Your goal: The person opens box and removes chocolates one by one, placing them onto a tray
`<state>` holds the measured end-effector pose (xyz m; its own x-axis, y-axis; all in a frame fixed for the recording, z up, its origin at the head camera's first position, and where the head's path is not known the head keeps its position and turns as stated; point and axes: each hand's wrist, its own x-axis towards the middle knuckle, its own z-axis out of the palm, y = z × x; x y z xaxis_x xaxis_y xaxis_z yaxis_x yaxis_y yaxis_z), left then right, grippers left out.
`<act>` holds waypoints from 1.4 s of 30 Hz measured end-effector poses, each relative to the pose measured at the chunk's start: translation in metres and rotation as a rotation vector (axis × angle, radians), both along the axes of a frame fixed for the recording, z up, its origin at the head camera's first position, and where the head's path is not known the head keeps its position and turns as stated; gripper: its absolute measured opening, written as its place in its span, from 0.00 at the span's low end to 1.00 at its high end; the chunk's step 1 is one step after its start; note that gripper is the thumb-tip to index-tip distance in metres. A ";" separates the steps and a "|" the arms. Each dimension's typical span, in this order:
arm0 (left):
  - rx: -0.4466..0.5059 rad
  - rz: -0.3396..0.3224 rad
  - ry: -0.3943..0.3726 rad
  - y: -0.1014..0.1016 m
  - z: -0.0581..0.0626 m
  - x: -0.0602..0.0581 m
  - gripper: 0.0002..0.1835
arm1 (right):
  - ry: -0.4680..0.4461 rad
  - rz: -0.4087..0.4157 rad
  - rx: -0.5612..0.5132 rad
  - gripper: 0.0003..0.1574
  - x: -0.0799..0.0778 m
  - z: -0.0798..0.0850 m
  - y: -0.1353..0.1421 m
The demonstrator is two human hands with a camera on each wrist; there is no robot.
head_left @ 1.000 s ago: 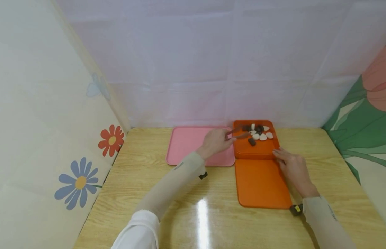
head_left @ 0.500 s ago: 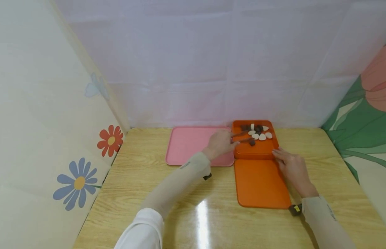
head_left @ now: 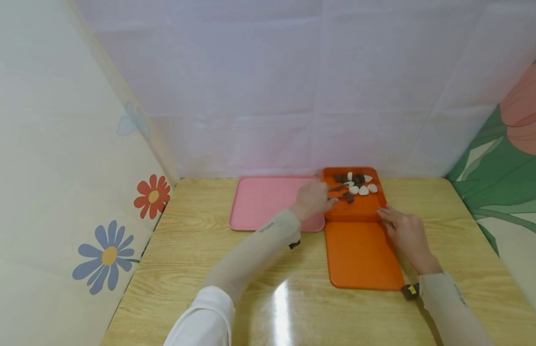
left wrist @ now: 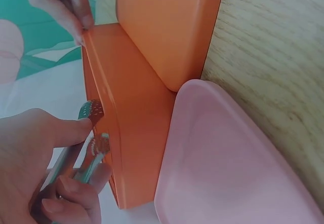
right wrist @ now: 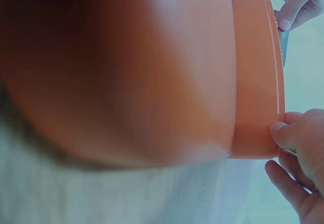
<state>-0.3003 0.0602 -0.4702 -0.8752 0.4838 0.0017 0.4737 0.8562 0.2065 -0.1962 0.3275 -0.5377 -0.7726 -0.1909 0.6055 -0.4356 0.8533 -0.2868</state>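
Note:
My left hand (head_left: 311, 199) grips metal tongs (left wrist: 67, 153), whose perforated tips reach inside the orange box (head_left: 352, 217). The tong arms stand apart, with the lower tip right at a dark block (head_left: 350, 198) and the upper one beside a white piece (head_left: 349, 184). Several white pieces and dark blocks lie toward the back of the box. At its front right corner, my right hand (head_left: 406, 233) pinches the rim between thumb and fingers, as the right wrist view (right wrist: 301, 138) confirms. The box wall hides most of the contents in both wrist views.
A pink tray (head_left: 255, 204) lies against the box's left side, under my left forearm. In front of the box is a flat orange lid (head_left: 363, 254) on the wooden table (head_left: 198, 240). A pale cloth wall (head_left: 250, 96) rises close behind.
My left hand has moved right and slightly toward me, carrying the tongs from the box's back left to the dark block. The right hand has stayed at the rim.

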 end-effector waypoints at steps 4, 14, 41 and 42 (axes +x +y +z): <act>-0.013 0.006 -0.010 0.005 0.000 -0.001 0.27 | -0.009 -0.004 0.008 0.23 0.000 0.000 0.000; -0.083 0.013 0.008 0.016 -0.005 -0.003 0.31 | -0.024 0.002 0.002 0.23 0.000 0.002 -0.001; -0.188 0.034 0.047 0.027 -0.003 -0.010 0.21 | -0.053 -0.015 0.012 0.22 -0.002 0.002 -0.002; -0.181 0.033 0.054 0.027 -0.004 -0.010 0.20 | -0.053 -0.014 0.013 0.22 -0.001 0.002 -0.002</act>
